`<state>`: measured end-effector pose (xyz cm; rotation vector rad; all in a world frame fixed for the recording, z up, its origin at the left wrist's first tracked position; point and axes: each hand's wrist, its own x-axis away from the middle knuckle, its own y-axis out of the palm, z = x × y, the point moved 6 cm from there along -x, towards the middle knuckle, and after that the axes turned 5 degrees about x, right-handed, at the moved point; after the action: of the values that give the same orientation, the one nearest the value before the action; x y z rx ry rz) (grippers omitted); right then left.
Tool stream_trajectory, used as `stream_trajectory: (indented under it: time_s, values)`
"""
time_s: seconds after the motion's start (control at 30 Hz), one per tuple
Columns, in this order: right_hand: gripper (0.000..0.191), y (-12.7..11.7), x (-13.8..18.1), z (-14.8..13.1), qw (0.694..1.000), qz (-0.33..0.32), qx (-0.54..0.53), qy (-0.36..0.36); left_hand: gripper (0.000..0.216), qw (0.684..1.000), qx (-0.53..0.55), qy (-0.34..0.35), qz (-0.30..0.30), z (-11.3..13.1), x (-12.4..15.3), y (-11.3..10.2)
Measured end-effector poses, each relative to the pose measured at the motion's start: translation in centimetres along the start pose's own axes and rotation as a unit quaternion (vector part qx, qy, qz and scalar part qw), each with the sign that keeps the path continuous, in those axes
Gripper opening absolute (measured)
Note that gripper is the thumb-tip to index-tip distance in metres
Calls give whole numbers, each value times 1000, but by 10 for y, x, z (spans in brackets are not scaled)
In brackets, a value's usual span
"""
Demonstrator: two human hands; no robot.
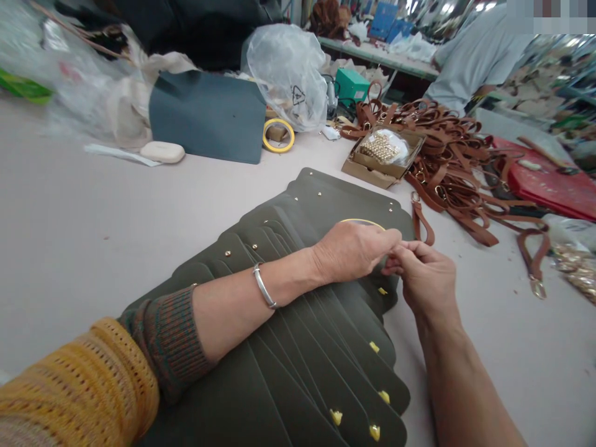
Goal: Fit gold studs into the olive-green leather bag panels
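Dark green panels lie on the bench, fanned out in an overlapping stack from the near edge of the view toward the middle. Gold-coloured studs dot their left and far parts, and bits of yellow tape mark their right edges. Above the stack's right side, the left hand and right hand meet at the fingertips. Both have their fingers curled in and pinched together; what lies between them, if anything, is too small or hidden to tell. Part of a yellow-edged ring shows just behind the left hand; whether that hand grips it cannot be told. A silver bracelet circles the left wrist. Beyond the panels, an open cardboard box holds a clear bag of gold chain, beside a heap of brown straps. At the upper right is a person in a grey shirt.
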<state>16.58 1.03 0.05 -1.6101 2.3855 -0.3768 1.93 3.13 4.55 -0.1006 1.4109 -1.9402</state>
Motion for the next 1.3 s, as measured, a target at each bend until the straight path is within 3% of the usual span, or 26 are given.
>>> stream_trajectory:
  time_s: [0.1, 0.3, 0.47, 0.63, 0.8, 0.9, 1.0, 1.07, 1.17, 1.3]
  values:
    - [17, -15, -11, 19, 995, -5, -53, 80, 15, 1000, -20, -1, -3, 0, 2, 3]
    - [30, -36, -19, 41, 992, -54, 49, 108, 20, 992, -85, -10, -97, -11, 4, 22]
    - [33, -25, -19, 27, 980, -37, 195, 28, 23, 988, -96, 2, -124, -9, 5, 27]
    - [26, -14, -18, 5, 928, -6, 366, -71, 24, 988, -87, 0, -129, -8, 4, 27]
    - [24, -10, -25, 8, 902, 11, 425, -79, 24, 988, -85, 3, -130, -8, 4, 28]
    - [31, -16, -29, 18, 920, 27, 386, -55, 23, 988, -83, 1, -127, -9, 3, 29]
    - [48, -25, -26, 32, 969, 16, 245, -6, 23, 989, -77, 0, -124, -10, 3, 29]
    - [44, -30, -21, 36, 984, 10, 179, -4, 24, 989, -75, -2, -127, -10, 3, 28]
    - [34, -29, -15, 27, 962, 7, 253, -101, 25, 989, -73, -5, -132, -11, 4, 28]
    - [32, -14, -12, 14, 888, 16, 397, -232, 26, 989, -71, 0, -127, -10, 4, 27]
